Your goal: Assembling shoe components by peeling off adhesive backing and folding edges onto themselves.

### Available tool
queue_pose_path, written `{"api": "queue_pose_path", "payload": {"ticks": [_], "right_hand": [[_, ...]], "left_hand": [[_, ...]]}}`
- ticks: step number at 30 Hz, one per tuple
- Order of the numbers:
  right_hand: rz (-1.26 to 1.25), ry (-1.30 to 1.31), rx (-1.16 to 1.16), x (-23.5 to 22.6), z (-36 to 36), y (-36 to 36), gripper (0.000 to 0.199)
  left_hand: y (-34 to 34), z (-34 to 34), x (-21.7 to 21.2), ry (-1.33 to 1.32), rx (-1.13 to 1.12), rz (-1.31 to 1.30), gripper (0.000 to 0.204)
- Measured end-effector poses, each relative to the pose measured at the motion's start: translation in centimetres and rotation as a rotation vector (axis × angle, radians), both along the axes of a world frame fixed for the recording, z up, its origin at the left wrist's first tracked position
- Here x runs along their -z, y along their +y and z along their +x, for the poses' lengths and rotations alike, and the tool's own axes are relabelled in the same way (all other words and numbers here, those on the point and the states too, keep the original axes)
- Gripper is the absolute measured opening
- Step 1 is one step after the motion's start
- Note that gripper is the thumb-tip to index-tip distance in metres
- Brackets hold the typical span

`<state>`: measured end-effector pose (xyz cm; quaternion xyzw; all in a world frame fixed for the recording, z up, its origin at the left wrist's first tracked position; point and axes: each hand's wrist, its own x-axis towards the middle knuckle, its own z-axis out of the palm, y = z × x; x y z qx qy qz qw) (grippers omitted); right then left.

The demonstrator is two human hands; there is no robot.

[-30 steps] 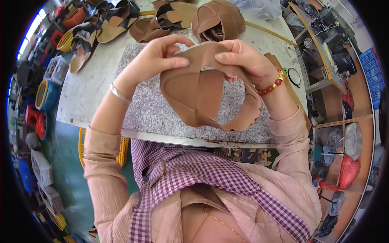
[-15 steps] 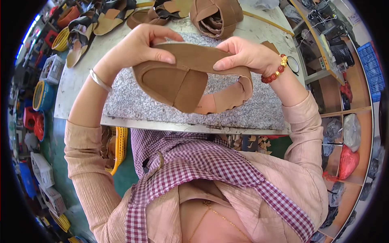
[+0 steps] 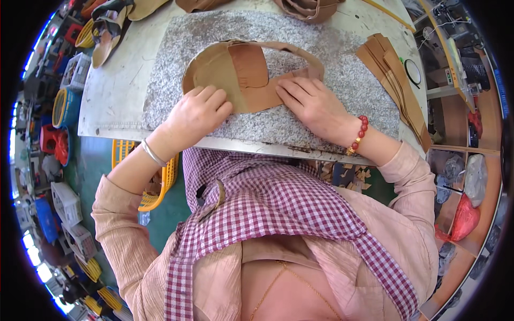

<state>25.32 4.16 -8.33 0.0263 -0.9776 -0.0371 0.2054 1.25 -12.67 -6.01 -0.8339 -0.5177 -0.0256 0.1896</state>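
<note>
From where I stand, the brown shoe upper [image 3: 217, 67] lies on the grey speckled slab [image 3: 345, 83] that tops the pale worktable [image 3: 115, 101], opened out with its lining face up. Its near edge runs along the person's two hands, so the piece sits mostly just beyond the knuckles and between them. The left hand [image 3: 201, 111] is at the near left part, fingers curled down onto the edge; whether they pinch it or merely press, I cannot tell, as the fingertips are tucked from sight. The right hand [image 3: 318, 109] rests over the near right part, fingers stretched out along it and laid on top, its thumb hidden, so I can't say if anything is gripped there either. Between the hands a stretch of the edge lies uncovered. Beyond them, a reddish-brown patch [image 3: 250, 65] shows against the tan lining, and a narrow band [image 3: 300, 52] arches around to the right, leaving an opening (the slab shows through it). To the right lie some long brown strips [image 3: 388, 69], near a black ring [image 3: 413, 73]; at the far edge sits a brown bundle [image 3: 313, 9].
</note>
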Motion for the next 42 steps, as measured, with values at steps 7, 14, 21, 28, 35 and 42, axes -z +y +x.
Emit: {"api": "queue_pose_path", "payload": {"ticks": [7,14,21,28,35,42], "right_hand": [[-0.056,0.117,-0.034,1.2,-3.0,-4.6,0.030],[-0.623,0.437,-0.027,-5.2,-2.2,0.7,0.010],[-1.388,0.212,0.397,-1.1,-0.5,9.8,0.033],[-1.510,0.103,0.311,-1.8,-4.8,10.0,0.041],[-2.044,0.189,-0.085,-5.5,-5.1,11.8,0.031],[-0.392,0.322,0.061,-15.8,-2.3,13.1,0.025]], "left_hand": [[0.0,0.5,-1.0,0.005,-0.078,-0.112,0.014],[2.9,-1.3,-4.0,-0.544,-0.269,-0.360,0.055],[13.2,-5.6,-0.4,-0.915,-0.400,-0.329,0.050],[15.5,-1.0,-0.9,-0.779,-0.272,-0.075,0.026],[17.9,-1.2,-7.2,-0.355,-0.171,0.479,0.016],[20.3,-1.9,-12.0,-0.215,0.053,0.699,0.024]]}}
